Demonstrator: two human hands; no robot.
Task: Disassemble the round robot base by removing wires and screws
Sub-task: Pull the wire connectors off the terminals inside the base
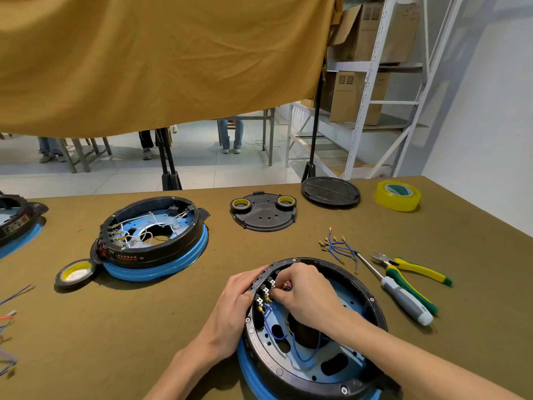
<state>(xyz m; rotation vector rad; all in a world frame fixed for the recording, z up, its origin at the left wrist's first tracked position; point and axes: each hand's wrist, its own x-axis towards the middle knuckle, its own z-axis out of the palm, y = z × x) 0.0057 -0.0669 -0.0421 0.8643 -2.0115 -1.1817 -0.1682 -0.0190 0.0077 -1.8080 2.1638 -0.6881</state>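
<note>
1. Lying at the table's [86, 327] left edge, loose wires [11, 313] in purple, orange and blue trail off, and part of a black-and-blue base [14, 226] shows at the far left edge.
2. A black roll of tape [75, 273] with a yellow core lies flat, touching the front left of a second round base [153, 241], which sits left of centre with white wires inside and a blue ring underneath.
3. The left hand [233, 310] grips the outer left wall of the round robot base [311, 336], fingers curled over the rim beside the row of terminals.
4. That base sits at the near edge, right of centre, open side up, with blue wires [302, 353] looping across its blue-grey floor.
5. The right hand [305, 293] reaches inside the base, fingertips pinched together on a small brass wire connector [286, 285] at the terminal row.
6. Toward the far edge, a black cover plate [264, 217] carries two small tape rolls [240, 204], and a round black lid [330, 192] lies just to its right.
7. A bunch of removed blue wires [337, 248] with brass ends lies right of the base, touching the screwdriver's [403, 298] shaft.
8. Green-and-yellow cutting pliers [409, 269] lie just beside the screwdriver.
9. A yellow tape roll [397, 195] stands near the far right corner.
</note>
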